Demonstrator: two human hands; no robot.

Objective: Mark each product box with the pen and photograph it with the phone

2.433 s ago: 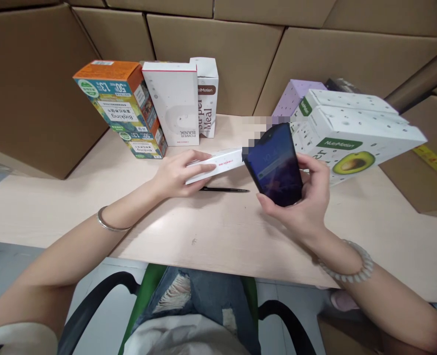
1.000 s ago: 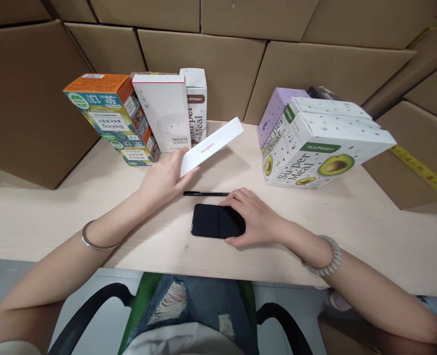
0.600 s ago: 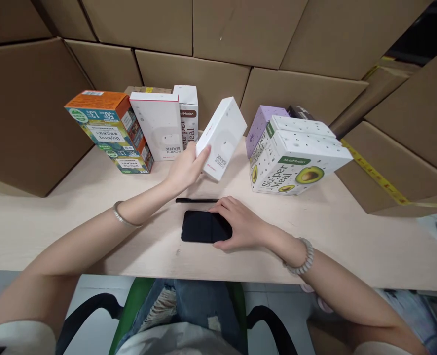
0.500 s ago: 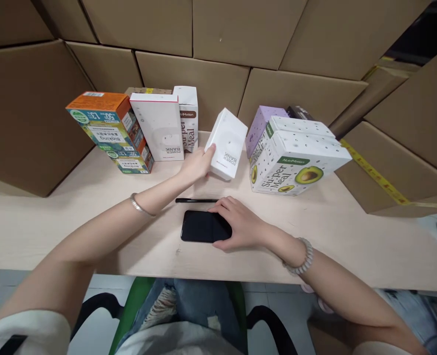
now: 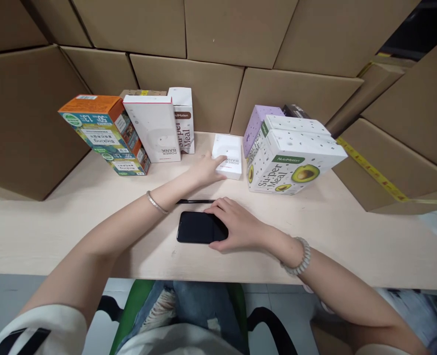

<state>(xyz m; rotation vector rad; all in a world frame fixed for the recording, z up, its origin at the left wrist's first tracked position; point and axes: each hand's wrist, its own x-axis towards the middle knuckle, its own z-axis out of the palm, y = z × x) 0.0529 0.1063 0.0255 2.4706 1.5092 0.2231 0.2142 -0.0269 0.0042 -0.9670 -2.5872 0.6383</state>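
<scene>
A small white power bank box (image 5: 229, 145) lies flat on the table between two groups of boxes. My left hand (image 5: 205, 170) is on its near left corner, one finger over the top and the thumb along the near side. Closer to me, a black smartphone (image 5: 198, 228) rests screen up on the table. Its right end is between the thumb and fingers of my right hand (image 5: 242, 224). Just beyond the phone is a black pen (image 5: 194, 201), partly covered by my left wrist and right fingers.
Left at the back stand stacked orange-topped boxes (image 5: 105, 135), a larger white power bank box (image 5: 154, 130) and a narrow Super Meal box (image 5: 183, 121). To the right are white avocado-print boxes (image 5: 296, 153) and a purple box (image 5: 261, 121). Cardboard boxes (image 5: 187, 93) wall the table (image 5: 333, 236).
My left hand has lowered the small power bank box from a tilted, raised position to flat on the table. My right hand stays at the phone's right end.
</scene>
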